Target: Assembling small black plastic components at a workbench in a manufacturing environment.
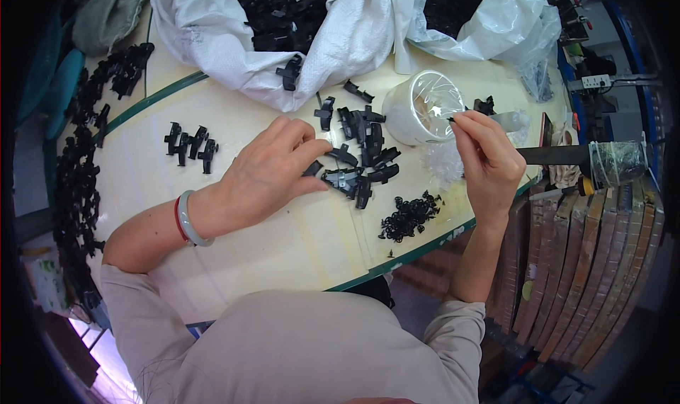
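My left hand (273, 167) reaches over the table, thumb and fingers curled around a black plastic part (312, 169) that they partly hide. Just beyond the fingertips lies a loose cluster of similar black plastic parts (370, 131), one with a greyish top (343, 180). My right hand (489, 152) is raised at the right, pinching a tiny black piece (451, 119) in front of a white tub (402, 106) lined with clear film. Below the tub is a pile of small black clip-like pieces (409, 216).
White sacks (361, 43) of black parts stand along the far side. Several black parts (181, 148) lie apart at left, and many more (78, 184) line the left edge. A film-wrapped handle (559, 156) juts in from the right, above stacked boards (567, 262).
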A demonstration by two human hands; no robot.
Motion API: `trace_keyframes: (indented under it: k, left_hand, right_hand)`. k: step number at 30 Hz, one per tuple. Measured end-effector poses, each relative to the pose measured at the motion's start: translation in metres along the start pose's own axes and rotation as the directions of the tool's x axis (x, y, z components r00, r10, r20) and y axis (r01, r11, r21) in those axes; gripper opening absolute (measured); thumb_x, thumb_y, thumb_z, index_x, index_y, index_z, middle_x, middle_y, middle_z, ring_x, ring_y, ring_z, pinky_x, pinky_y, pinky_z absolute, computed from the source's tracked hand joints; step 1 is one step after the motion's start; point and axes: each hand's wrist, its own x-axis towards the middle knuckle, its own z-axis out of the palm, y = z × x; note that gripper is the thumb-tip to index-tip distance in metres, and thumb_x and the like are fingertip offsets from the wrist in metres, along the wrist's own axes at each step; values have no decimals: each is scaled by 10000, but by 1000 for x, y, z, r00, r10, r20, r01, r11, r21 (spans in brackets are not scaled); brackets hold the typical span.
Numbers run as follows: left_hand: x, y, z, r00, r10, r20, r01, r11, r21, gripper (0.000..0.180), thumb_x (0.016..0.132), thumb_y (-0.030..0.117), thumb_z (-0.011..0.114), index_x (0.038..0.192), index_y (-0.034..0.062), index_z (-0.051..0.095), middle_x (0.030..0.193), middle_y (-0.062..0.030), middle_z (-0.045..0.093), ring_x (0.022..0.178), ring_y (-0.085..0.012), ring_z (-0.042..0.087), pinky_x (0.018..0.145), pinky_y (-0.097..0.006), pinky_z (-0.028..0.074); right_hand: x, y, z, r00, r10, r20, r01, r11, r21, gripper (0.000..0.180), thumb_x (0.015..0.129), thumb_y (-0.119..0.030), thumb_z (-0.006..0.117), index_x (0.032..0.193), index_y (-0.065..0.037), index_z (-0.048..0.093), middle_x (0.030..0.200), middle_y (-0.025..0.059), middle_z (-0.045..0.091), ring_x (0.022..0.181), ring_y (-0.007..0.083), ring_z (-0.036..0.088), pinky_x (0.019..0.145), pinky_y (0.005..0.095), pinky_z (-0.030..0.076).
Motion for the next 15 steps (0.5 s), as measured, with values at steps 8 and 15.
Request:
trace_keyframes:
  k: [8, 15]
  left_hand:
    - [-3, -5, 12, 998, 4, -57, -8, 997, -72, 300, 676, 112, 749, 938, 45, 620, 830, -71, 570, 813, -246, 563, 720, -338, 473]
    - [-3, -10, -1, 998, -56, -4, 54, 983, -175, 207, 696, 113, 757, 863, 33, 663, 772, -65, 622, 720, -206, 604, 647, -321, 485]
  right_hand:
    - [13, 10, 6, 992, -91, 83, 102, 984, -143, 149, 748, -4, 692, 893, -25, 668, 880, 92, 677, 740, 245, 660, 646, 299, 525]
    - [16, 16, 6, 980, -161, 116, 178, 972, -152, 153, 747, 5, 695, 895, -23, 670, 876, 97, 683, 736, 216, 664, 632, 278, 521]
